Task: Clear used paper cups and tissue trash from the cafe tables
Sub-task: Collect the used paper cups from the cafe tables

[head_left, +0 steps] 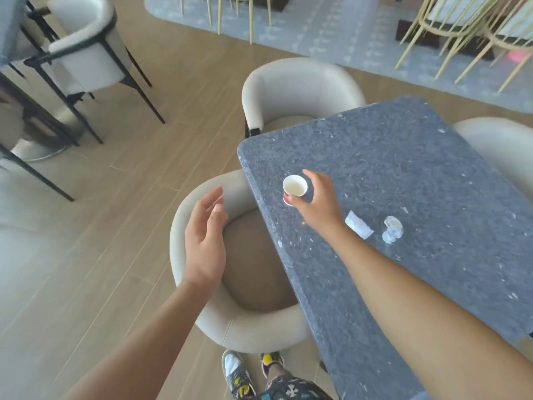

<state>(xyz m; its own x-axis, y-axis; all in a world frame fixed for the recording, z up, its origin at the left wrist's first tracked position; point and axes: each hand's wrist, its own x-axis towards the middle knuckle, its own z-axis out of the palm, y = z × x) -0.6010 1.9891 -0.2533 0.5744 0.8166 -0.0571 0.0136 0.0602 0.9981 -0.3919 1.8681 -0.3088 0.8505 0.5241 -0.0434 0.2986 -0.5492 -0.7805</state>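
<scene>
A small paper cup, white inside with a red outside, stands near the left edge of the dark speckled table. My right hand curls round it, thumb on its near side and fingers on its far side. A folded white tissue lies just right of my right wrist. Beyond it sits a crumpled clear wrapper or tissue ball. My left hand hovers with relaxed straight fingers over the cream chair, holding nothing.
A second cream chair is tucked at the table's far left corner, a third at its right side. Black-legged white chairs stand on the wood floor at the left. Gold-legged chairs stand on a grey rug beyond.
</scene>
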